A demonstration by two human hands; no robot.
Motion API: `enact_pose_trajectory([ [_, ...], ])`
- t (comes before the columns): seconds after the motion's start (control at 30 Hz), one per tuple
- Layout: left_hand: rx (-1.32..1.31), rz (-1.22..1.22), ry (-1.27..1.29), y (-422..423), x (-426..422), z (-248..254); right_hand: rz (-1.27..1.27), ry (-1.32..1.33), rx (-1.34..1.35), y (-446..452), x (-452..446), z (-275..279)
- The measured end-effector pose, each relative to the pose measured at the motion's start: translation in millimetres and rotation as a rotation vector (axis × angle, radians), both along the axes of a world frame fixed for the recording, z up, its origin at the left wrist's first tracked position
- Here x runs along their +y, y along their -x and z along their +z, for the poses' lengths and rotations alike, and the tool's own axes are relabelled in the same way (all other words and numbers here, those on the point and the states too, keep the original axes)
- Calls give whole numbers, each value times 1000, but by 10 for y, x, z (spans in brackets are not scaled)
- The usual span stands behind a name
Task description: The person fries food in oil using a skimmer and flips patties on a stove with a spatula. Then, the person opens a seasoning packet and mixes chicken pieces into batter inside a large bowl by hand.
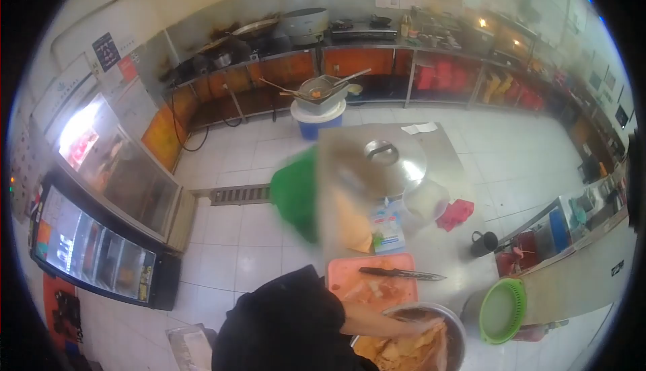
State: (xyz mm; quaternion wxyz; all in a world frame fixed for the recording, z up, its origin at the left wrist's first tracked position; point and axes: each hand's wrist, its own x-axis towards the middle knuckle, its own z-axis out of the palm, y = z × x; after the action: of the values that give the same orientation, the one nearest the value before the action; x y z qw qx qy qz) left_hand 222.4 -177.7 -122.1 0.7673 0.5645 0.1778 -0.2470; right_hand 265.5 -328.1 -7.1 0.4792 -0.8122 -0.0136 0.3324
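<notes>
My left hand (412, 331) reaches from a black sleeve (282, 324) into a large metal bowl (460, 334) at the bottom edge. Its fingers look stretched out, lying over pale orange coated pieces (390, 354) that may be meat; their kind is unclear. My right hand does not show. Just beyond the bowl sits a pink cutting board (343, 268) with wet scraps on it. A knife with a dark handle (380, 272) lies across the board, its blade pointing right.
On the steel table are a printed bag (388, 228), a translucent tub (426, 203), a pink cloth (455, 214) and a big pot lid (410, 166). A green bin (296, 193) stands left. Right are a black mug (484, 243) and a green basket (517, 307).
</notes>
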Motion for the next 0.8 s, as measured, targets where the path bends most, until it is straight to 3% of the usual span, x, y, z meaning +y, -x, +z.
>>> enact_pose_trajectory([
  [0.2,21,-5,-82,174,102,73,8,129,67,137,-645,-5],
  [0.37,397,-91,-438,301,-78,-245,91,65,128,449,-434,-129],
  [0.43,478,-81,92,384,-339,-820,132,9,163,543,-244,-214],
  [0.47,474,-97,93,429,-406,-825,149,-20,179,593,-172,-247],
  [0.6,-58,47,117,867,-489,-676,172,-112,246,670,-104,-323],
  [0.67,-181,62,145,828,-529,-494,142,-160,261,688,-147,-367],
  [0.73,396,43,462,549,-446,-302,101,-220,266,677,-249,-397],
  [0.77,-24,-44,250,527,-370,-365,67,-252,264,683,-332,-394],
  [0.8,-113,-125,174,552,-362,-430,22,-288,258,698,-421,-409],
])
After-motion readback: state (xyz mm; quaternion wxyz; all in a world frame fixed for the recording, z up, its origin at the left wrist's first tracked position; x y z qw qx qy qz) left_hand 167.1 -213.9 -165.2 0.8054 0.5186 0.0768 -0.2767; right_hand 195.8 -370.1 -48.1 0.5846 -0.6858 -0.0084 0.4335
